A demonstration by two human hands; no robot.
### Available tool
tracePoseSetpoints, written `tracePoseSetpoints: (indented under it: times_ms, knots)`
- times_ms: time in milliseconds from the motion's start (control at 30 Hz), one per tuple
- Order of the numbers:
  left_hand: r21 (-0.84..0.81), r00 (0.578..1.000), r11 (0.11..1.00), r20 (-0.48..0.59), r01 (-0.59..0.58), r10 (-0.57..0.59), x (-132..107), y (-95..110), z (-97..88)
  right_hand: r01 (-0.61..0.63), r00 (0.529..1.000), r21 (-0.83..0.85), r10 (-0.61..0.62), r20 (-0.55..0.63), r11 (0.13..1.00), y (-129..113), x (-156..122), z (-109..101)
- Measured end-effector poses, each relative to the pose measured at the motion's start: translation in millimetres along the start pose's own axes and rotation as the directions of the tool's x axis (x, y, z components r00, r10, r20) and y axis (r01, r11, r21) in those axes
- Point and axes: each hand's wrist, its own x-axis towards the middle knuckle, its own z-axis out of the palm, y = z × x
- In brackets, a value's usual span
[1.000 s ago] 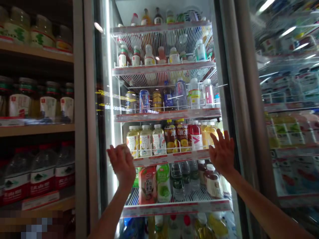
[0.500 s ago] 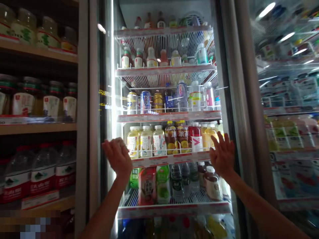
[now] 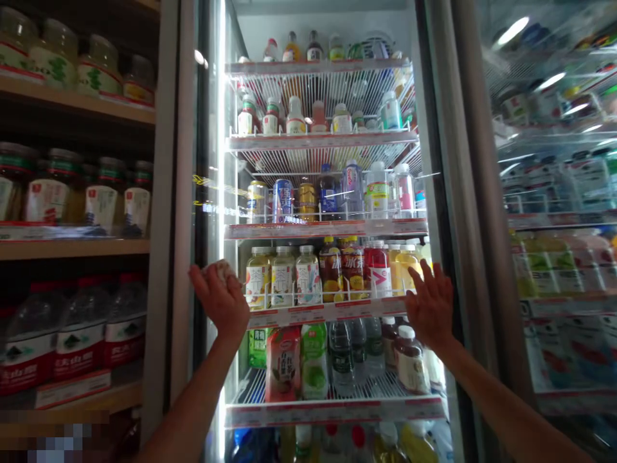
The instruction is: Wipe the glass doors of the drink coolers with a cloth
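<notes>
A lit drinks fridge with a glass door fills the middle of the head view. On the left side of the glass, my left hand is closed on a pale crumpled cloth, which shows above the fingers and is partly hidden by them. My right hand rests near the right edge of the door, fingers spread and nothing in it. Between the hands, behind the glass, stand tea bottles and dark iced-tea bottles on a wire shelf.
To the left, wooden shelves carry jars, juice bottles and large water bottles. A metal frame post runs up on the right, with another glass-fronted fridge beyond it. Ceiling lights reflect in the glass.
My left hand and the cloth have shifted slightly left, and more of the cloth shows now. My right hand stays in nearly the same place, fingers spread.
</notes>
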Motion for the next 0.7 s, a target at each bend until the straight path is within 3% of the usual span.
tracePoseSetpoints:
  times_ms: [33, 100, 167, 200, 233, 267, 300, 367, 400, 467, 500, 567, 633, 700]
  knots:
    - [0.004, 0.999, 0.999, -0.020, -0.041, 0.041, -2, 11, 5.3, -0.004, 1.000, 0.003, 0.004, 0.002, 1.000, 0, 0, 0]
    - [-0.002, 0.973, 0.973, 0.013, -0.230, 0.230, -13, 40, 19.3, -0.006, 1.000, 0.011, 0.006, 0.006, 1.000, 0, 0, 0]
    - [-0.083, 0.869, 0.880, 0.137, -0.468, 0.475, -24, 62, 30.3, -0.002, 1.000, 0.016, 0.002, 0.007, 1.000, 1, 0, -1]
    - [-0.119, 0.823, 0.841, 0.171, -0.529, 0.542, -25, 66, 32.3, 0.003, 1.000, 0.017, -0.003, 0.008, 1.000, 1, 0, -2]
    - [-0.137, 0.808, 0.828, 0.183, -0.544, 0.560, -22, 64, 31.7, 0.009, 1.000, 0.019, -0.010, 0.010, 1.000, 1, 0, -3]
    - [-0.133, 0.829, 0.847, 0.175, -0.515, 0.532, -16, 57, 28.7, 0.015, 1.000, 0.021, -0.015, 0.009, 1.000, 2, 1, -3]
    - [-0.110, 0.878, 0.889, 0.143, -0.445, 0.458, -5, 46, 24.2, 0.019, 1.000, 0.021, -0.019, 0.008, 1.000, 2, 1, -3]
    - [-0.044, 0.972, 0.971, 0.032, -0.233, 0.234, 22, 18, 14.5, 0.021, 1.000, 0.015, -0.021, -0.001, 1.000, 2, 1, -2]
    - [-0.013, 0.995, 0.996, -0.046, -0.092, 0.091, 37, 6, 11.4, 0.019, 1.000, 0.009, -0.019, -0.004, 1.000, 1, 1, -2]
    - [0.009, 0.988, 0.998, -0.140, 0.060, -0.058, 59, -4, 12.2, 0.011, 1.000, 0.000, -0.011, -0.007, 1.000, 0, 1, -1]
    - [0.012, 0.985, 0.997, -0.157, 0.080, -0.077, 64, -1, 16.5, 0.008, 1.000, 0.000, -0.008, -0.009, 1.000, 0, 1, 0]
    - [0.002, 0.994, 1.000, -0.109, -0.006, 0.006, 63, 21, 30.7, 0.004, 1.000, 0.008, -0.004, -0.008, 1.000, -1, 1, 0]
    - [-0.046, 0.980, 0.979, 0.000, -0.199, 0.199, 51, 51, 46.6, 0.003, 1.000, 0.019, -0.002, -0.010, 1.000, -1, 0, -1]
    - [-0.131, 0.890, 0.896, 0.120, -0.425, 0.440, 41, 72, 55.6, 0.008, 1.000, 0.023, -0.008, -0.009, 1.000, 0, 1, -1]
